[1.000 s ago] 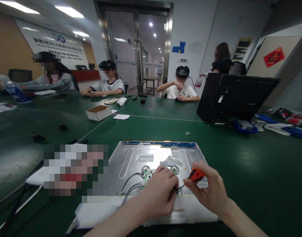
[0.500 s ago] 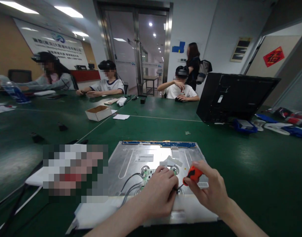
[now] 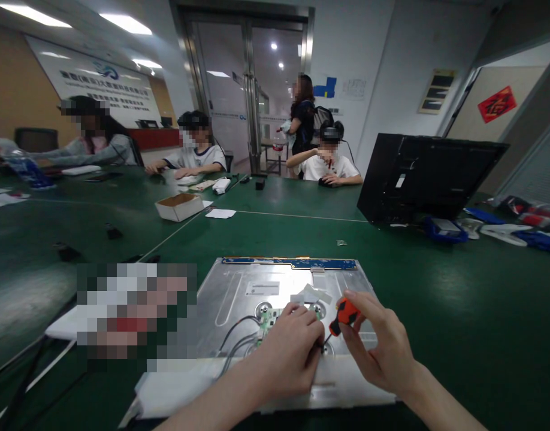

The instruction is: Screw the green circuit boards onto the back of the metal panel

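A silver display panel (image 3: 230, 293) lies back-side up before me, with a blue circuit strip (image 3: 257, 262) along its far edge. Near its middle sits a green circuit board (image 3: 269, 317), partly covered by my left hand (image 3: 293, 341). Dark cables (image 3: 239, 341) run from the board's left side. The left fingers are curled closed beside the screwdriver's shaft; what they pinch is hidden. My right hand (image 3: 383, 335) grips the orange and black handle of a screwdriver (image 3: 345, 314) between thumb and fingers. Its shaft slants down left toward my left fingertips; the tip is hidden.
A black monitor (image 3: 430, 173) stands at the right rear, with a blue tray (image 3: 446, 229) by its base. An open cardboard box (image 3: 180, 208) is farther back. Blurred items and cables lie left of the panel. Several people sit across the green table (image 3: 437, 287); one stands behind.
The screwdriver handle has turned and stands slightly steeper, my right fingers shifting with it. My left hand stays put. The standing person in the background has moved left.
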Demonstrator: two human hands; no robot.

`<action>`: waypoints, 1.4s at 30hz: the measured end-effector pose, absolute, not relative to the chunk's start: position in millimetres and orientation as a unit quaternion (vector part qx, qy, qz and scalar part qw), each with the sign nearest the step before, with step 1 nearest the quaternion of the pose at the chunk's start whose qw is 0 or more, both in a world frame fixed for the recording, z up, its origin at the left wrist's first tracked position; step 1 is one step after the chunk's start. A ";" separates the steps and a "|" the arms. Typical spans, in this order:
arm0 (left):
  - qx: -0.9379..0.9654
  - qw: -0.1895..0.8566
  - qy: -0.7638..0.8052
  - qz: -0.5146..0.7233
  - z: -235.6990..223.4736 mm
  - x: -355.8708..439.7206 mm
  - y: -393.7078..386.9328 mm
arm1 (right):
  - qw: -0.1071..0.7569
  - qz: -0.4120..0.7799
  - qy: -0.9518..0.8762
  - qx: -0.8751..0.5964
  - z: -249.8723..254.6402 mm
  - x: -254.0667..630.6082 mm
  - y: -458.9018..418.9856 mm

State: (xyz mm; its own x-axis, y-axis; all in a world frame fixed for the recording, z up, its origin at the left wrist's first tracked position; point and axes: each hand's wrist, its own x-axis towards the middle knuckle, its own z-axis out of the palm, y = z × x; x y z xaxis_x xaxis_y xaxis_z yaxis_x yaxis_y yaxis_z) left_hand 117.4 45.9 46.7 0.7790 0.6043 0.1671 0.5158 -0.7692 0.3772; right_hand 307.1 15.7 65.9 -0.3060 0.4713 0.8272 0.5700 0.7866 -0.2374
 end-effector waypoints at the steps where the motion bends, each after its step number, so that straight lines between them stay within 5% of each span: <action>1: 0.929 0.158 0.302 0.142 46.5 117.4 46.0 | 0.497 -0.051 -0.804 -0.322 64.8 307.2 16.5; 42: 0.920 0.179 0.311 0.156 48.5 117.5 43.8 | 0.489 -0.052 -0.806 -0.331 60.7 306.0 17.6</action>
State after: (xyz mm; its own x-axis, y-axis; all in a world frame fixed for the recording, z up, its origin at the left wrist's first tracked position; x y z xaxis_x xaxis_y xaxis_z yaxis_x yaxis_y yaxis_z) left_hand 117.5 43.8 48.5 0.7581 0.6277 0.1767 0.5157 -0.7430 0.4265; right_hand 306.0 17.6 60.7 -0.3031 0.4822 0.8220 0.5843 0.7754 -0.2393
